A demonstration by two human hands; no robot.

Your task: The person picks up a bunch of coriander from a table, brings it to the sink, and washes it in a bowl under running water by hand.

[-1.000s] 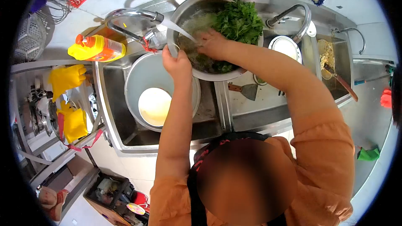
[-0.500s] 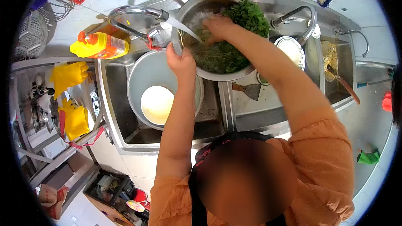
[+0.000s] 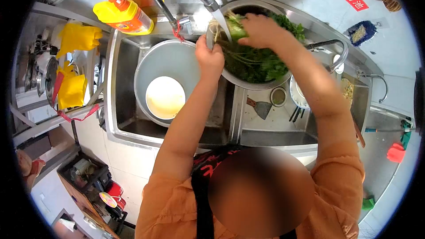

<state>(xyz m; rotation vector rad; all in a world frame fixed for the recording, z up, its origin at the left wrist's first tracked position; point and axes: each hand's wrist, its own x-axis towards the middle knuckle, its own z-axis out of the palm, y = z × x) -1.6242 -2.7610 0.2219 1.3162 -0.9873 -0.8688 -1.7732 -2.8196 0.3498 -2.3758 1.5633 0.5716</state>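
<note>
A large metal basin (image 3: pixel 274 85) rests over the sinks, filled with leafy greens (image 3: pixel 270 67) and water. My left hand (image 3: pixel 210 57) is closed on the basin's near-left rim. Inside the basin, my right hand (image 3: pixel 262 31) grips a bunch of the greens; pale stems (image 3: pixel 237 27) show at its fingers. Water runs from the left faucet (image 3: pixel 213 6) onto those stems. Some stalks lie near the left rim.
The left sink holds a big grey tub (image 3: pixel 144 66) with a white bowl (image 3: pixel 165 97) inside. In the middle sink lie a scraper (image 3: pixel 261 108) and a small round dish (image 3: pixel 278 96). A yellow bottle (image 3: pixel 128 17) stands behind. Another faucet (image 3: pixel 341 44) arches at right.
The view has shifted. My right hand has drawn greens up so that pale stems show under the water stream; before, it was down in the water. My left hand stays at the rim.
</note>
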